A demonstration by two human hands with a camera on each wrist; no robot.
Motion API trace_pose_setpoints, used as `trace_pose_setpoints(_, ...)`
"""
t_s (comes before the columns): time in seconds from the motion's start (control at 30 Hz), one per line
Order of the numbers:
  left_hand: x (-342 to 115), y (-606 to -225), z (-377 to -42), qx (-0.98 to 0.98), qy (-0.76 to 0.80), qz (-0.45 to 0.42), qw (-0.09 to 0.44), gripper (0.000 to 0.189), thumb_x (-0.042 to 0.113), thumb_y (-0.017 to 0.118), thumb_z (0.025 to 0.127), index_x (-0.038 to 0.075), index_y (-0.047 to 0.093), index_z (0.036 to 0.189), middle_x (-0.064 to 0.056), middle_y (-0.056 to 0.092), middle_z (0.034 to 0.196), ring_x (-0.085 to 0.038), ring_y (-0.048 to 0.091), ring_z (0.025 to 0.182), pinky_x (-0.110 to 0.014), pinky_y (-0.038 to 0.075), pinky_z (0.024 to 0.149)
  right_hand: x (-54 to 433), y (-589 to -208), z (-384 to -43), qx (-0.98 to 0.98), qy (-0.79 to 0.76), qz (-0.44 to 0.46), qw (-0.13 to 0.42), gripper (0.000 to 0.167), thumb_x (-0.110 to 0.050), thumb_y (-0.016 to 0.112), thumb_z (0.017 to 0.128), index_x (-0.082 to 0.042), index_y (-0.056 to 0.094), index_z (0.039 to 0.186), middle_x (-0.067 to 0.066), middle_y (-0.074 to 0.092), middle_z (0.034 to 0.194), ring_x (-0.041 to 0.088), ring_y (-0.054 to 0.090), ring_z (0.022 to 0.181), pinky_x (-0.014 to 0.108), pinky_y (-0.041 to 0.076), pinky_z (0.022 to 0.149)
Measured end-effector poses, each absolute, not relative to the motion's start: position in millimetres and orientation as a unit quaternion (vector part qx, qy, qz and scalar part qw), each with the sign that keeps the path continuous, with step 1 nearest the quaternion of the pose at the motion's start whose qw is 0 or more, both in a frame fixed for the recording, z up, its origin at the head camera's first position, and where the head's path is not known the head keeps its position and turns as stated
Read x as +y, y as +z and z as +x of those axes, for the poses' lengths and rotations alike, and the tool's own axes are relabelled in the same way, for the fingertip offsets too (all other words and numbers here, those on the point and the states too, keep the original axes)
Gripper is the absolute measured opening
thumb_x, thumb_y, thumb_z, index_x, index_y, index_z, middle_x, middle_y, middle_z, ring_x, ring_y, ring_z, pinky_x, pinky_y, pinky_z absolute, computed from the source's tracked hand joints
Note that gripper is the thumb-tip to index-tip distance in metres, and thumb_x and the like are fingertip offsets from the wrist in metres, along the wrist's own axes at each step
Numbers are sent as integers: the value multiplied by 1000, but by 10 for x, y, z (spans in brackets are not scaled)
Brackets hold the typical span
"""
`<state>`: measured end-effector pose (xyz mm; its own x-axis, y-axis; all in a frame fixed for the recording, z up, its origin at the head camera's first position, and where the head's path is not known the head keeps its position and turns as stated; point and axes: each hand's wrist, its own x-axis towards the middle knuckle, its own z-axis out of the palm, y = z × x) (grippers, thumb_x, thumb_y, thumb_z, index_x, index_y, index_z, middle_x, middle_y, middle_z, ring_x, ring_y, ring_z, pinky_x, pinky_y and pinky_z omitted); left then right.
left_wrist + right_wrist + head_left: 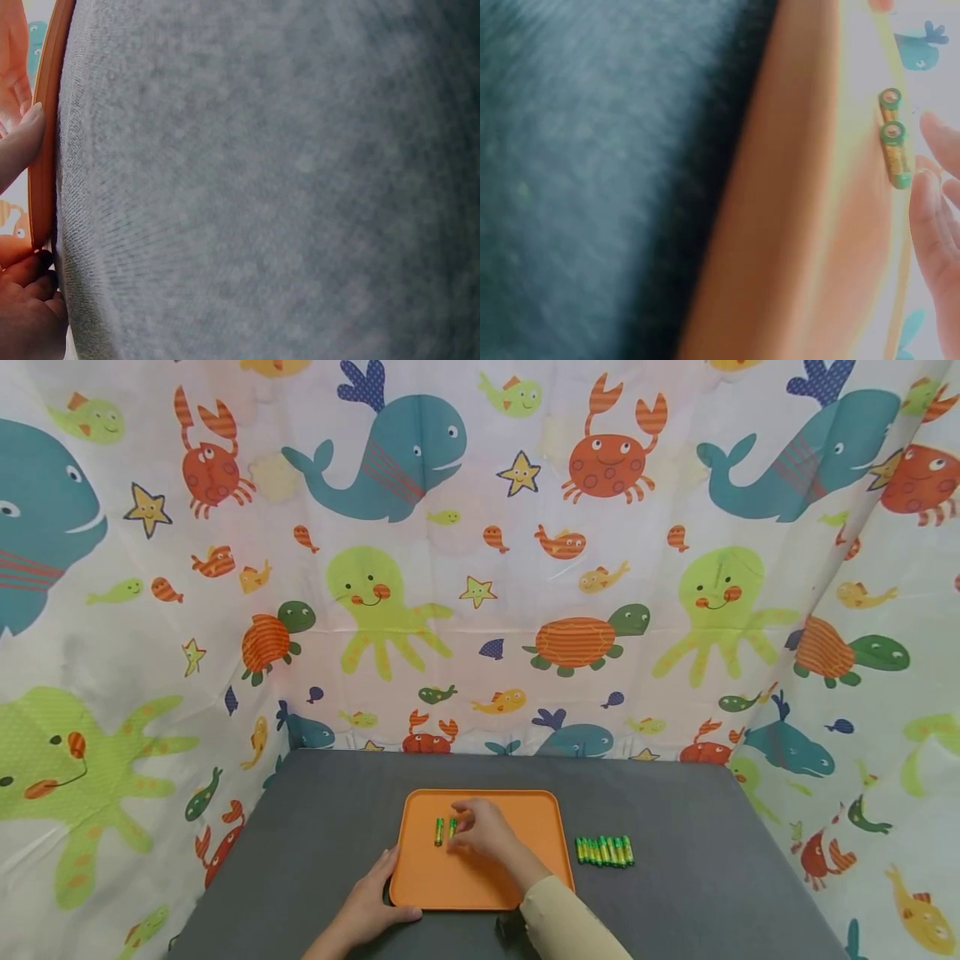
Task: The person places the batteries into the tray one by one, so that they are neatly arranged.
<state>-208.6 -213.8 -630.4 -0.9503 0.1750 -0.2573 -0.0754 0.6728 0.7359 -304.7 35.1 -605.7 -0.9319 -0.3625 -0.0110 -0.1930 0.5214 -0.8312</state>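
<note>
An orange tray (487, 891) lies on the grey table, and my left hand (365, 902) holds its near left corner, thumb along the front rim and fingers at the left side. In the left wrist view the thumb (28, 139) rests against the tray's edge (46, 142). Two green and gold batteries stand side by side in the tray, one battery (438, 832) to the left and another battery (452, 827) close to my right hand (483, 831). The right wrist view shows the right fingers (930, 217) parted and just beside the nearer battery (895, 157), with nothing between them.
Several more batteries (604, 852) lie in a row on the grey table (675, 810), right of the tray. A curtain (480, 585) printed with sea animals surrounds the table at the back and both sides.
</note>
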Motion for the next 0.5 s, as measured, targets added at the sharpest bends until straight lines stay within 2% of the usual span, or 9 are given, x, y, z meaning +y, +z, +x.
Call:
trace_pose_setpoints(0.27,-2099,-6318,-2103,898,409,32,156,123,57,88,68,8,25,161,-26,25,163,-49,25,149,-69,32,109,472,-5891,-2998,862,-468,-181,74,61,-11,87,80,-2,63,135,18,61,125,18,67,88,28,56,69)
trace_pose_setpoints(0.5,-2082,-6285,-2090,899,409,20,154,122,55,90,67,7,27,161,-28,26,163,-50,25,148,-69,31,109,521,-5716,-2958,858,-477,-183,47,59,-13,86,81,-8,64,135,18,61,130,26,67,95,27,57,70)
